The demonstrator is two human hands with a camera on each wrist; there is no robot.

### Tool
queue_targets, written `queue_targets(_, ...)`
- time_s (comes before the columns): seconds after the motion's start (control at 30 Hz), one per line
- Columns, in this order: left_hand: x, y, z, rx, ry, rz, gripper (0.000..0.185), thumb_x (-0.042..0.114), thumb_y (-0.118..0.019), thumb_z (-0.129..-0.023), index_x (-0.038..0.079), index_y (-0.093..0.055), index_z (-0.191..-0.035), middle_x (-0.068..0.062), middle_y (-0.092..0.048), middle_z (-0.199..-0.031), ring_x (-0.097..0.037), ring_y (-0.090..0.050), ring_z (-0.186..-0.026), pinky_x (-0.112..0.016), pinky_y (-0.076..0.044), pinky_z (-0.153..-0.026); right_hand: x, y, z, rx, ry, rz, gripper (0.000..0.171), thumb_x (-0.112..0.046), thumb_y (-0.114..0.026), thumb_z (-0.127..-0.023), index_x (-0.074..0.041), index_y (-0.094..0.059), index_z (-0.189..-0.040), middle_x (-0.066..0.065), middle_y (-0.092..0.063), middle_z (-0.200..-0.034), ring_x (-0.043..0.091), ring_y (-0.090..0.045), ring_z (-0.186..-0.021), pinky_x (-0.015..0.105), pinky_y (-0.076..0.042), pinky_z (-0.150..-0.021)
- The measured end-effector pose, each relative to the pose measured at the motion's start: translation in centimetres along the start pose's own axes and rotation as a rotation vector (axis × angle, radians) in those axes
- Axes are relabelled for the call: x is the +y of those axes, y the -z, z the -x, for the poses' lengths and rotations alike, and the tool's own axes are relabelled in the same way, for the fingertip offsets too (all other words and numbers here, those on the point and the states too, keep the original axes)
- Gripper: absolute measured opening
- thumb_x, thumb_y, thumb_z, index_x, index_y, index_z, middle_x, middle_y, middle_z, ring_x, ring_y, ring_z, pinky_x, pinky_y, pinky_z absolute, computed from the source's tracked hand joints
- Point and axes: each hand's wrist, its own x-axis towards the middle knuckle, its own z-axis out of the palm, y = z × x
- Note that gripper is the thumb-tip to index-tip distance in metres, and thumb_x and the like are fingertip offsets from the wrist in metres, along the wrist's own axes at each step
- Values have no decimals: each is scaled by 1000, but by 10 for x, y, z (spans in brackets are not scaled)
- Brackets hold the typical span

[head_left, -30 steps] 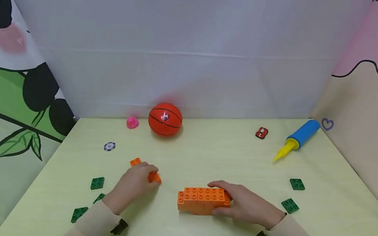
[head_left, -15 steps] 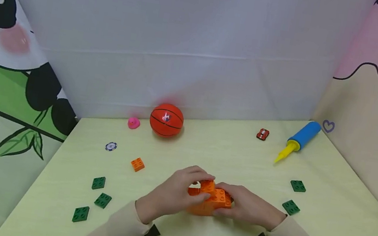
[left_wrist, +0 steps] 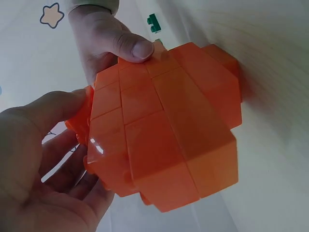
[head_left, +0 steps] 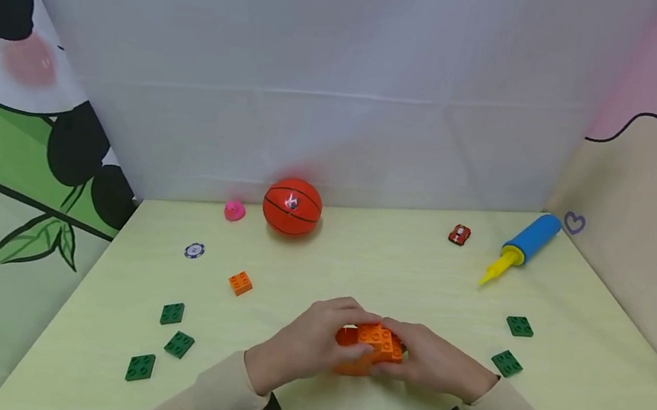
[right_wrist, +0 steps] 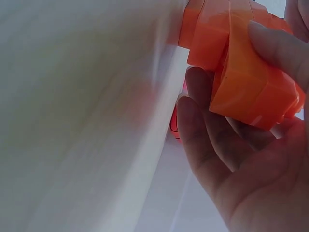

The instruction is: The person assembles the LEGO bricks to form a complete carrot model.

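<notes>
Orange brick block (head_left: 369,349), several bricks joined, low on the bench (head_left: 395,273) near its front middle, gripped from both sides. Left hand (head_left: 313,342) wrapped round its left end, fingers (left_wrist: 53,108) curled against the bricks, seemingly to steady and press. Right hand (head_left: 435,364) clasping the right end, thumb (left_wrist: 135,47) over the top edge, fingers (right_wrist: 203,104) curled beneath, bracing the block against the push. One loose orange brick (head_left: 240,283) off to the left, apart. Green plates (head_left: 168,341) scattered left, two more green plates (head_left: 513,345) right. Further back near the wall: basketball (head_left: 292,206), pink toy (head_left: 234,210), poker chip (head_left: 194,250), small red car (head_left: 459,234), blue and yellow pump (head_left: 522,246).
</notes>
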Motion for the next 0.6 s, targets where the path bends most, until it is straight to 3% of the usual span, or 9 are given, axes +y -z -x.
queue_targets(0.23, 6, 2, -2, 5, 28, 9, 58, 19, -76, -90, 15, -54, -143, 1, -68, -122, -7, -62, -100, -18, -52, -88, -2, 1, -1, 12, 4, 14, 50, -41, -73, -90, -21, -56, -132, -17, -62, -113, 6, -59, -99, 28, -52, -91)
queue_targets(0.37, 5, 3, -1, 5, 50, 26, 61, 20, -76, -90, 15, -51, -146, 2, -68, -119, -7, -62, -101, -19, -52, -88, -3, 1, -2, 12, -2, 14, 49, -41, -73, -90, -21, -56, -131, -17, -62, -113, 7, -59, -100, 28, -52, -91)
queue_targets(0.53, -8, 4, 6, 2, 22, 22, 61, 32, -73, -92, 15, -51, -146, 1, -65, -127, -11, -62, -107, -25, -53, -91, -4, 0, -2, 1, -11, 1, 51, -41, -73, -90, -21, -55, -133, -16, -62, -115, 8, -58, -101, 32, -52, -93)
queue_targets(0.6, -18, 9, 11, 11, 44, 29, 60, 38, -72, -92, 15, -53, -144, 0, -65, -126, -16, -62, -109, -33, -53, -94, -4, 0, -2, -4, -15, -11, 52, -41, -74, -90, -20, -55, -133, -15, -62, -116, 9, -59, -102, 35, -52, -95)
